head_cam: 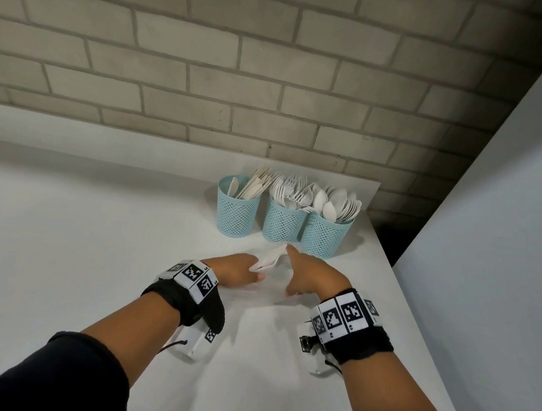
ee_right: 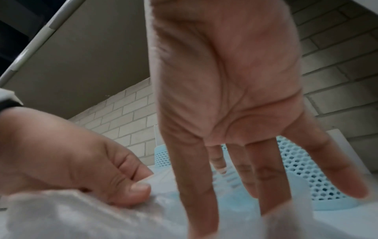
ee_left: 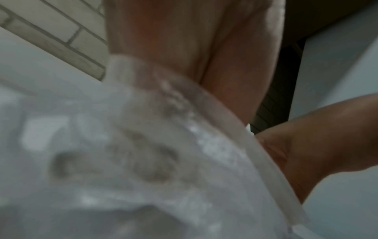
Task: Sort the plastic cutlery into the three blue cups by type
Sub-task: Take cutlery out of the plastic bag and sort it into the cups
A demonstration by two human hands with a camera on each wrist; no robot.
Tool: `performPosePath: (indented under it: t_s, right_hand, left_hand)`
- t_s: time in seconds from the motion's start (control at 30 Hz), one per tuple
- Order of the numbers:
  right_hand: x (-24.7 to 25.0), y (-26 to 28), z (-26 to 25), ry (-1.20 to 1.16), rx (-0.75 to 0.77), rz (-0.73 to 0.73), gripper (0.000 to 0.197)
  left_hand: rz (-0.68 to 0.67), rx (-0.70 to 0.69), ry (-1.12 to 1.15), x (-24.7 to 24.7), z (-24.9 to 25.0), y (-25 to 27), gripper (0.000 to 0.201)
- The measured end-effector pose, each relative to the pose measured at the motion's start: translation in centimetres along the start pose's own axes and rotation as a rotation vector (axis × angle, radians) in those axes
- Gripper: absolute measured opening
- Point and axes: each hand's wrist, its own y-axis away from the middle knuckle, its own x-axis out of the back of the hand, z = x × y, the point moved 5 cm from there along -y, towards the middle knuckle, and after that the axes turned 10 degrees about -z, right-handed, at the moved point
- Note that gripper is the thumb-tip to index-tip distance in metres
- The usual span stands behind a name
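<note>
Three blue mesh cups stand in a row at the back of the white table (head_cam: pixel 82 239): the left cup (head_cam: pixel 237 215) holds knives, the middle cup (head_cam: pixel 281 225) forks, the right cup (head_cam: pixel 323 240) spoons. In front of them lies a clear plastic bag (head_cam: pixel 270 259). My left hand (head_cam: pixel 251 270) pinches the bag (ee_right: pixel 81 215) between thumb and curled fingers. My right hand (head_cam: pixel 303 272) is beside it, fingers (ee_right: pixel 263 177) straight and spread, their tips down on the bag. The blurred bag (ee_left: pixel 143 161) fills the left wrist view. I cannot tell whether it holds any cutlery.
A brick wall (head_cam: pixel 209 70) runs behind the cups. A pale panel (head_cam: pixel 503 240) rises along the table's right edge, close to the right cup. The white tabletop stretches to the left and towards me.
</note>
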Motion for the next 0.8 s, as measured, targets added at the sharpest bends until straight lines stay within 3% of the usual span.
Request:
performPosePath:
  t_s: [0.13, 0.2, 0.5, 0.67, 0.8]
  right_hand:
    - [-0.1, 0.2, 0.2, -0.043, 0.004, -0.023, 0.107]
    - [-0.1, 0.3, 0.3, -0.042, 0.005, -0.035, 0.109]
    - [0.9, 0.6, 1.1, -0.221, 0.066, -0.024, 0.097]
    - [2.6, 1.4, 1.8, -0.455, 0.029, 0.065, 0.051]
    - [3.8, 2.2, 0.6, -0.674, 0.183, 0.102, 0.012]
  left_hand:
    - [0.034, -0.076, 0.494, 0.1, -1.0, -0.3, 0.023]
    - [0.023, -0.115, 0.627, 0.3, -1.2, -0.1, 0.021]
    - [0.014, -0.162, 0.643, 0.9, -1.2, 0.9, 0.022]
    - [-0.034, -0.198, 0.964, 1.1, -1.1, 1.4, 0.017]
    - [0.021, -0.248, 0.863, 1.3, -0.5, 1.4, 0.016]
